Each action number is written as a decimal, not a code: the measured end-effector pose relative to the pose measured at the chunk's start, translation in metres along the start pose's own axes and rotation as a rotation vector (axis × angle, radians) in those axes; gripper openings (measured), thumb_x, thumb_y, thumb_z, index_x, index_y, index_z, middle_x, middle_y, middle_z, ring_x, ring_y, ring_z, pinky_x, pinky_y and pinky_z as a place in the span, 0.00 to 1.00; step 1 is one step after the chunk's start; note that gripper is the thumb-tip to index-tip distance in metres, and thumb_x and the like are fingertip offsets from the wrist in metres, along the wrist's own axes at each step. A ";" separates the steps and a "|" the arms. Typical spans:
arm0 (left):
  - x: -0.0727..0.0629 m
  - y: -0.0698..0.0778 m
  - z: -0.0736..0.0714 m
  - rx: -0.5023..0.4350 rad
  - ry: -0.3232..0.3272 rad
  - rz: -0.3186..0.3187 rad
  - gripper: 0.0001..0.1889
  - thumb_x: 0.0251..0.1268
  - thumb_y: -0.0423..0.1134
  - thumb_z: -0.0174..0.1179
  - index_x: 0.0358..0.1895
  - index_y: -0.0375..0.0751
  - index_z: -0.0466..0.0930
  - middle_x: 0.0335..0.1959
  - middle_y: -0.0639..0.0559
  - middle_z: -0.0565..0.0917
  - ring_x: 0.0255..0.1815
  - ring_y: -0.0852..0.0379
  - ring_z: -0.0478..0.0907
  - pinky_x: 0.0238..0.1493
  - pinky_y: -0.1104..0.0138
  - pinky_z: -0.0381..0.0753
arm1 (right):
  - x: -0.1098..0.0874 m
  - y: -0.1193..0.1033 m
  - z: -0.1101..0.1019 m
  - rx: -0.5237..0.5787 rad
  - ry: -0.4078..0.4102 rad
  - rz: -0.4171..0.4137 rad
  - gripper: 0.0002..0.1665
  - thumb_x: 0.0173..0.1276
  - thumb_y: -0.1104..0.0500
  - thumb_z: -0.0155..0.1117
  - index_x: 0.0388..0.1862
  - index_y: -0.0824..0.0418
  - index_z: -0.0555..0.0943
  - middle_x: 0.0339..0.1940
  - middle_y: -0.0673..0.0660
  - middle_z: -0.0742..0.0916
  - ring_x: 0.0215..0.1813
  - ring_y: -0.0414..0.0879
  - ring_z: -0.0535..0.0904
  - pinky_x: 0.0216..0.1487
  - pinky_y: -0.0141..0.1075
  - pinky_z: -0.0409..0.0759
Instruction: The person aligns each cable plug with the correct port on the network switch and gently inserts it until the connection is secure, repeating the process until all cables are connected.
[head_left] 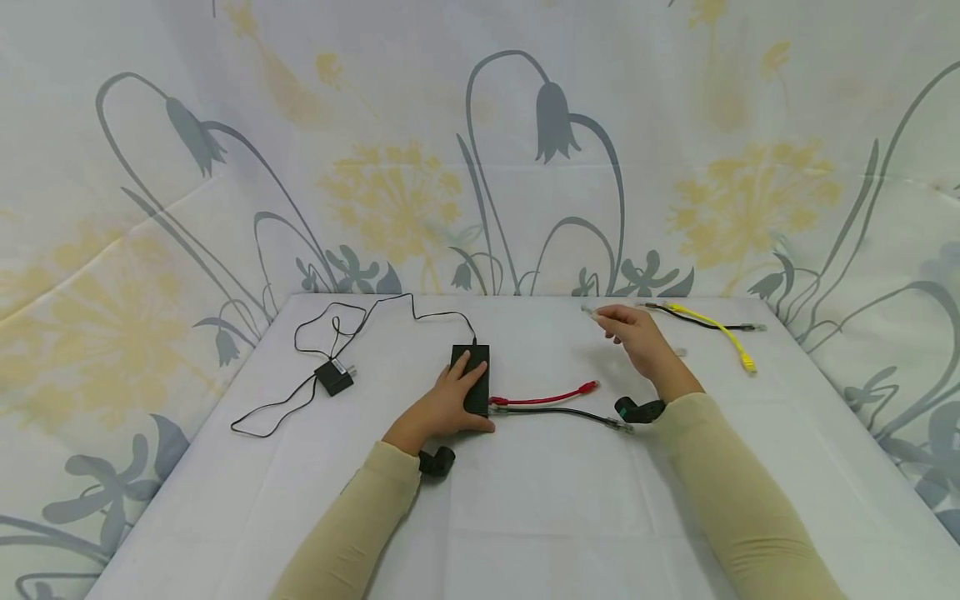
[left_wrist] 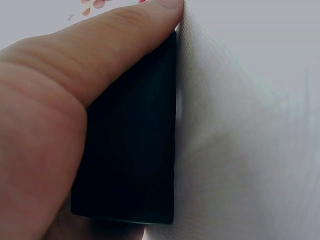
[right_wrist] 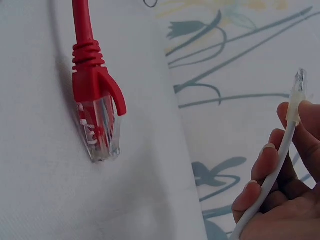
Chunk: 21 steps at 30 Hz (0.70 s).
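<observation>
My left hand (head_left: 446, 400) lies over a black network switch (head_left: 474, 340), fingers spread on its top and thumb along its near end. In the left wrist view, the thumb crosses the dark side of the switch. A red network cable (head_left: 543, 401) and a black network cable (head_left: 558, 410) run out from its right side. The red cable's free clear plug (right_wrist: 100, 130) shows large in the right wrist view. Raised over the table, my right hand (head_left: 633, 337) pinches a white network cable (right_wrist: 274, 176) just behind its clear plug (right_wrist: 300, 80). The cable's other part passes along the curled fingers.
A power adapter (head_left: 333, 377) lies at the left, its thin black cord (head_left: 390, 297) looping to the back of the switch. At the back right, a yellow network cable (head_left: 712, 323) crosses another black cable (head_left: 697, 319). Flowered cloth (head_left: 510, 208) hangs behind the white table (head_left: 540, 517).
</observation>
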<state>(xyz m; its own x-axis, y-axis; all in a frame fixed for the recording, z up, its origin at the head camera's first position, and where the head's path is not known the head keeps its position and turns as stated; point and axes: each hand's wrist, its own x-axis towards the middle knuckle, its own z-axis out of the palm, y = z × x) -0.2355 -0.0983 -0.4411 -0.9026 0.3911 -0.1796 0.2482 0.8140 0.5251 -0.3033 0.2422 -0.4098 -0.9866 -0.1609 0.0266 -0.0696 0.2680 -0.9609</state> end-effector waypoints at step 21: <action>0.000 0.000 0.000 -0.001 0.003 0.001 0.55 0.49 0.61 0.71 0.78 0.60 0.48 0.81 0.52 0.36 0.80 0.36 0.37 0.70 0.40 0.59 | -0.007 -0.001 0.036 -0.067 -0.104 0.047 0.23 0.73 0.54 0.57 0.60 0.68 0.76 0.44 0.54 0.79 0.43 0.46 0.71 0.51 0.42 0.70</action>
<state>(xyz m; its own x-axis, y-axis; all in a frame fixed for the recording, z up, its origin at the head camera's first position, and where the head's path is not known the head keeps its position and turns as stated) -0.2357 -0.0983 -0.4410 -0.9036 0.3904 -0.1763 0.2486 0.8132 0.5263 -0.2912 0.2093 -0.4192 -0.9687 -0.2430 -0.0499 -0.0368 0.3395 -0.9399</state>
